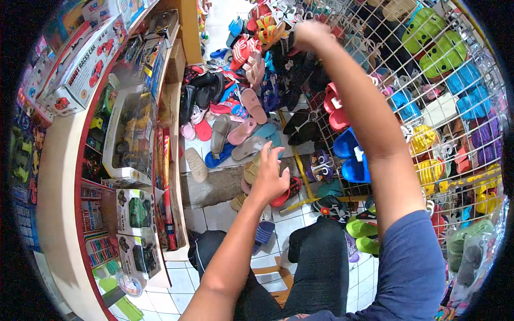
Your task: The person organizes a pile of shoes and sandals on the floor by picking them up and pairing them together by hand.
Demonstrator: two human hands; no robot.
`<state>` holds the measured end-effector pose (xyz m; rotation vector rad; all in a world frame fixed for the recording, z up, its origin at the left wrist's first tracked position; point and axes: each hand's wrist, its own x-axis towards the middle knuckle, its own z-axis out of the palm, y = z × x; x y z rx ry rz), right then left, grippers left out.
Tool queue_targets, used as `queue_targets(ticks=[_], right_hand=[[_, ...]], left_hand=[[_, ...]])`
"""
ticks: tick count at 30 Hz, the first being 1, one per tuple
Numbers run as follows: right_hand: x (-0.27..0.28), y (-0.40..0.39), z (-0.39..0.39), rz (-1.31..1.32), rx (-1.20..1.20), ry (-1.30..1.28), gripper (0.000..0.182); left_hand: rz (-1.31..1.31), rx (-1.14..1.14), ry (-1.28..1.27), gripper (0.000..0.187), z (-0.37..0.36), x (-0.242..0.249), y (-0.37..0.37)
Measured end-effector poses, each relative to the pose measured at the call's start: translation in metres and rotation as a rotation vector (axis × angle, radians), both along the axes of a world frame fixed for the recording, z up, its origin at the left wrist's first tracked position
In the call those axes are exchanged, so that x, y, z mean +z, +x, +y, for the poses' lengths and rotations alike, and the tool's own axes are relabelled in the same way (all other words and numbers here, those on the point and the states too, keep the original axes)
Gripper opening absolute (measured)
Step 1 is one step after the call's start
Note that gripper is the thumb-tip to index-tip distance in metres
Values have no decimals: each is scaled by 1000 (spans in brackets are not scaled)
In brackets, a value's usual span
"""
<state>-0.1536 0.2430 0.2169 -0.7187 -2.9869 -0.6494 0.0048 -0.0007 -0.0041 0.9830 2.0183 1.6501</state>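
My left hand [271, 177] hangs over the pile of sandals with its fingers apart and nothing visible in it. Beneath and beside it lie a red slipper with dark dots [287, 192], a blue sandal [219, 157] and a beige slipper [196, 165]. Stretched far forward, my right hand [312, 35] is at the top of the wire rack [396, 96], near an orange sandal [269, 29]. Motion smears its fingers, so any grip is hidden. Blue slippers [350, 156] hang on the rack below my right forearm.
Shelves with boxed toys, among them a toy car box [85, 67], line the left side. More footwear hangs on the rack, including green clogs [441, 53] and yellow slippers [428, 172]. A concrete step edge [206, 190] crosses the floor before my knees.
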Motion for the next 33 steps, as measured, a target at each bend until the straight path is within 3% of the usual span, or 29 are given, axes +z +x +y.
queue_targets(ticks=[3,6,8,10,11,12,14,16,20,22,25,29,31,33], right_hand=[[-56,-32,-10,-203,3,-162,37],[-115,-29,-5,-122,-3,73,40],[-157,-25,32,-181,-45,396,37],[-159,1,52,-207,-215,453,38],[-156,14,59,-208,-300,364,39],[-158,19,71,-248,-332,394,39],[-184,22,98,-78,-259,569,37],[-168,19,79,-183,-265,452,37],[-171,0,66,-10,-129,414,30],[-167,-4,67,64,-48,464,27],[-153,-7,75,404,356,552,13],[-132,1,74,711,120,414,17],[-123,7,73,1035,-132,343,32],[-109,7,67,968,-223,275,38]], left_hand=[[-17,-13,-23,53,-1,6,1],[171,37,-43,50,3,-8,4],[169,-1,-45,51,2,-7,6],[197,-19,-45,53,-1,-6,4],[190,-22,-51,53,-3,-6,3],[186,-37,-91,53,-5,-4,3],[169,-53,-139,54,-8,1,3],[211,-48,-191,54,-13,7,1],[121,-80,-170,54,-11,4,1],[197,-67,-133,53,-7,0,1],[152,-98,-125,52,-4,2,5],[134,-113,-88,52,1,-5,7],[117,-113,-86,52,3,-4,8],[122,-116,-90,52,3,-3,9]])
